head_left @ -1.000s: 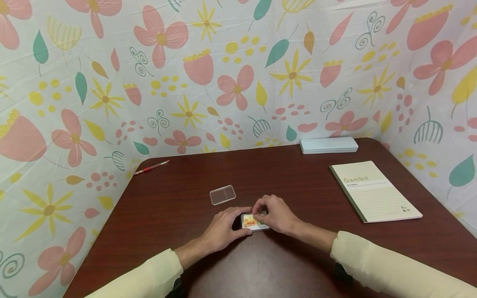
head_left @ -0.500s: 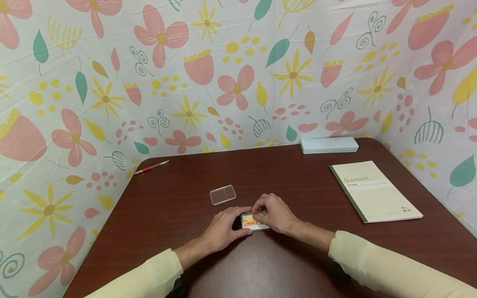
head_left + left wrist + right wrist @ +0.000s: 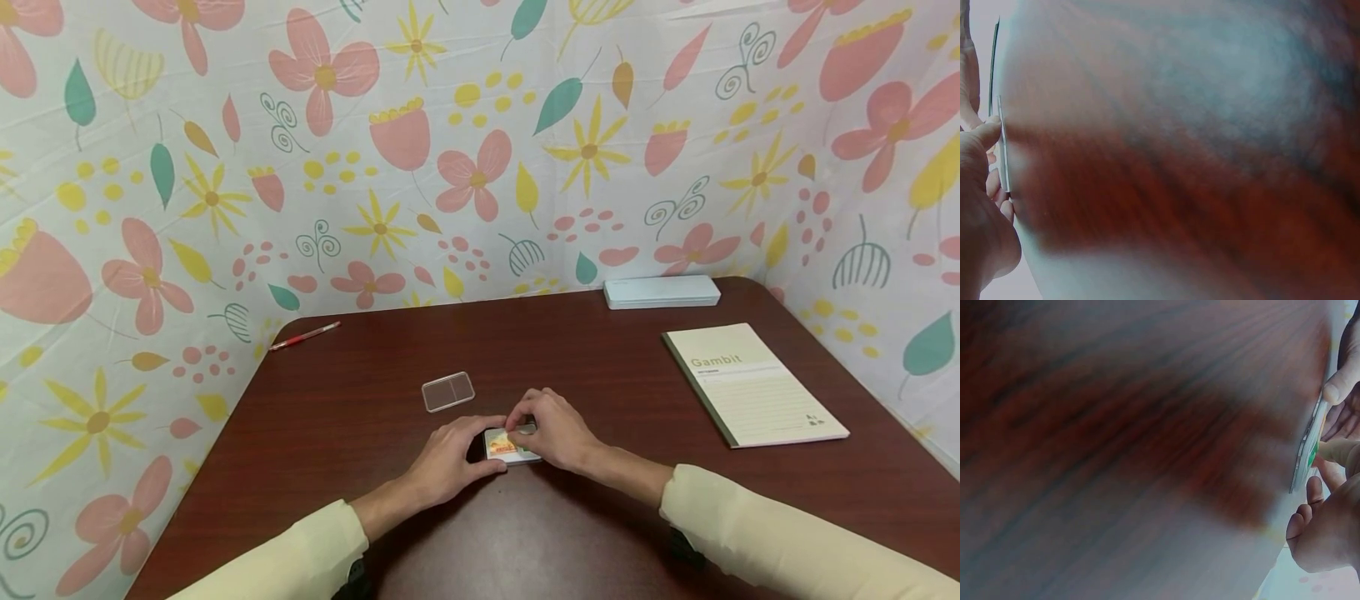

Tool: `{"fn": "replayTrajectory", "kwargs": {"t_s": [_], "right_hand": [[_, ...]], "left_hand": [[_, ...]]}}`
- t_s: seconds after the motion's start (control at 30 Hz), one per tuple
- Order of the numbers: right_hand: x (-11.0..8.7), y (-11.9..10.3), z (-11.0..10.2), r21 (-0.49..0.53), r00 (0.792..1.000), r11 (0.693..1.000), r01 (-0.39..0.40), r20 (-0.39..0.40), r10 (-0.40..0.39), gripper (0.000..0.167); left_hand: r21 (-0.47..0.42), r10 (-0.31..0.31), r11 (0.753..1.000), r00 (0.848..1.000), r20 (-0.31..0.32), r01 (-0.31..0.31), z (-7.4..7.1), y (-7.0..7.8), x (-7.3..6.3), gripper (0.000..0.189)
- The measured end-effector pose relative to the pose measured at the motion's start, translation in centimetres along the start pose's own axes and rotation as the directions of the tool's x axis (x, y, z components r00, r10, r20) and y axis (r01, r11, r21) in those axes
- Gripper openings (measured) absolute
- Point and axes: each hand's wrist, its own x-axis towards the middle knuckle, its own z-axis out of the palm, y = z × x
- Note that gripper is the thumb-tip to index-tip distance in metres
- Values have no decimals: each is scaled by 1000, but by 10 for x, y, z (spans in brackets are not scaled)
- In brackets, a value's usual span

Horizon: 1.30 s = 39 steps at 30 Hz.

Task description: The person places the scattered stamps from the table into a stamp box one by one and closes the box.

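Note:
A small flat pale case with a colourful picture card on top lies on the dark table. My left hand grips the left end of the case, thumb along the near edge and fingers at the far edge. From the right, my right hand brings thumb and index fingertips together at the card, covering its right part. A green patch shows by those fingertips in the right wrist view. What exactly they pinch I cannot tell. Behind the left hand lies a clear plastic lid.
A red pen lies at the back left. Along the back right edge sits a light blue pencil case, with a notebook in front of it. A floral curtain surrounds the table's back and sides.
The right hand has shifted very slightly up and left at the card. The left hand and the case have stayed in place.

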Motion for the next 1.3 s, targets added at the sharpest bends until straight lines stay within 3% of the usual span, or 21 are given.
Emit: {"fn": "replayTrajectory", "kwargs": {"t_s": [0.87, 1.3], "right_hand": [[-1, 3, 0, 16, 1000, 1000, 1, -16, 0, 8], [4, 5, -15, 16, 999, 999, -33, -3, 33, 5]], "left_hand": [[-1, 3, 1000, 1000, 3, -3, -1, 1, 0, 57], [15, 11, 1000, 1000, -7, -11, 1, 0, 0, 59]]}}
